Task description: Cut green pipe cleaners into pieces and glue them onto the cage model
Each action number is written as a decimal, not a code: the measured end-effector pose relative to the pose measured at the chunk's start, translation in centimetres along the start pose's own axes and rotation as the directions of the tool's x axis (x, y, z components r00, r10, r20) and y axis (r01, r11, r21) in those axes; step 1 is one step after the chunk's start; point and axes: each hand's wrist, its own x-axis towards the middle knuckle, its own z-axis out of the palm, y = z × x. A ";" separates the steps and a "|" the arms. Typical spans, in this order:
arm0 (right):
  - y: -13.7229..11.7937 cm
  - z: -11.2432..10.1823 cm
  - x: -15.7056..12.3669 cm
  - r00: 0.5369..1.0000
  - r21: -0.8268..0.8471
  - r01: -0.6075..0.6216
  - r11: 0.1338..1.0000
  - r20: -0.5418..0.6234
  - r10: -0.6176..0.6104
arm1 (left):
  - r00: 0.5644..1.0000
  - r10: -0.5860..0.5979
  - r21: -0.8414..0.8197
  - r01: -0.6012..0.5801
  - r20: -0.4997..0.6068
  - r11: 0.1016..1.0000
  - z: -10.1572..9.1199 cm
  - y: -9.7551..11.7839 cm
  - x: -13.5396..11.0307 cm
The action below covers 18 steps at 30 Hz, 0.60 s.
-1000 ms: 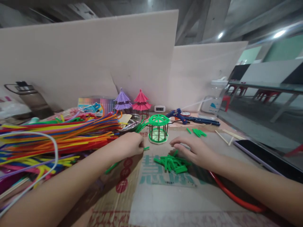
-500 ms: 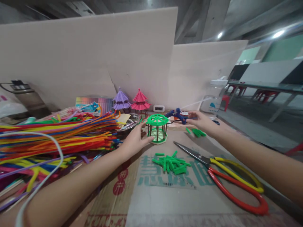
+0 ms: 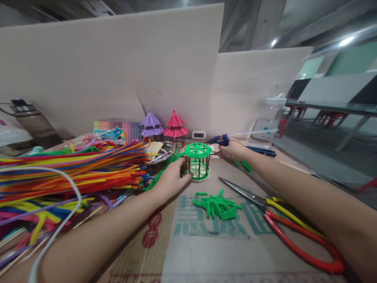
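- Green model [image 3: 198,149] stands upright on the cardboard [image 3: 200,257], near its far edge; the flat base probably gives it good balance.
- Left hand [image 3: 173,177] is grasping this model low on its left side, thumb in front, I suppose to prevent sliding.
- Right hand [image 3: 235,151] is closed around the glue gun [image 3: 221,139], behind and to the right of the model; its handle seems the safest place to hold.
- Green pieces [image 3: 219,205] lie in a loose pile in front, with scissors [image 3: 261,201] beside them, perhaps for easy reach.
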 end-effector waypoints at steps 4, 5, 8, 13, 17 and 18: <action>-1.0 -2.0 -1.8 0.999 0.148 0.053 0.988 0.004 -0.054 | 1.000 0.004 -0.043 -0.005 -0.027 0.999 0.1 -0.3 0.0; -1.2 -2.5 -2.5 0.997 0.195 0.069 0.978 0.009 -0.072 | 0.999 0.003 -0.060 -0.005 -0.038 0.998 0.1 -0.5 0.0; -1.9 -3.7 -5.9 0.988 0.425 0.146 0.893 -0.020 -0.152 | 0.996 -0.001 -0.072 -0.005 -0.088 0.997 0.2 -1.1 0.0; -2.9 -4.1 -13.4 0.945 0.479 0.321 0.817 -0.101 -0.312 | 0.987 0.031 -0.056 -0.041 -0.160 0.998 0.3 -1.6 -0.1; -2.6 -3.5 -16.4 0.919 0.253 0.394 0.883 -0.081 -0.387 | 0.986 0.039 -0.034 -0.045 -0.163 0.998 0.5 -1.6 -0.1; -2.4 -3.4 -16.5 0.917 0.220 0.398 0.890 -0.084 -0.390 | 0.986 0.043 -0.024 -0.047 -0.158 0.999 0.5 -1.6 -0.1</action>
